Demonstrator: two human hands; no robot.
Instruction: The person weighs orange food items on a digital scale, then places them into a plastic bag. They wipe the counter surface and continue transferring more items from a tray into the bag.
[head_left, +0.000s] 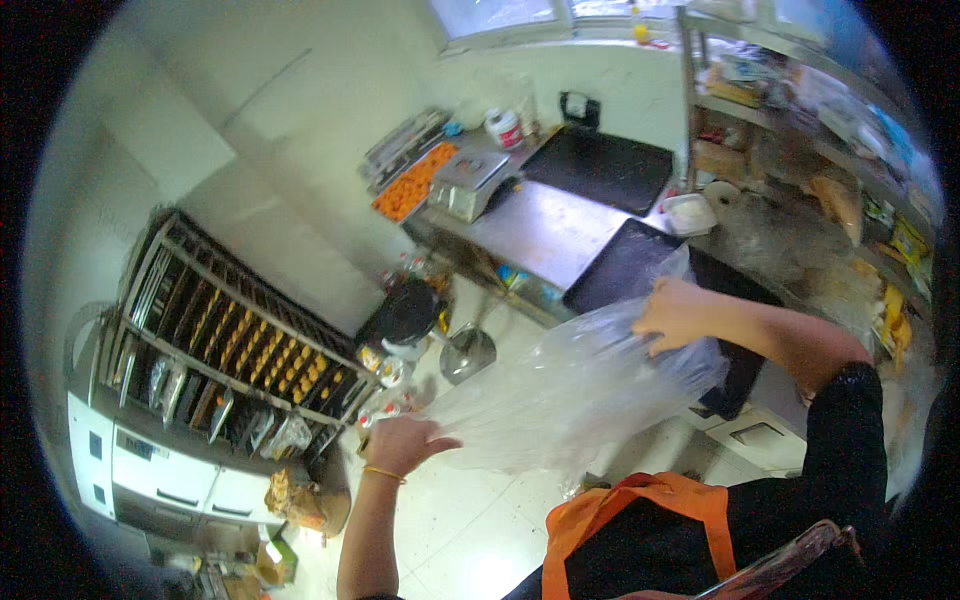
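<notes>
A large sheet or bag of clear plastic film (547, 397) is stretched between my two hands above the tiled floor. My left hand (401, 446), with a yellow band at the wrist, grips its lower left end. Its far right part is bunched in my right hand (667, 319), beside a black baking tray (626, 262) at the front of the steel worktable (547, 225). Film covers part of that tray and hangs below my right hand. I cannot tell whether the film touches the tray.
A rack (255, 337) of trays with small golden pieces stands left. On the worktable are a scale (469, 172), a tray of orange pieces (416, 180), a white tub (504, 127) and another black tray (600, 169). Cluttered shelves (795, 127) line the right; a round stool (469, 352) stands below.
</notes>
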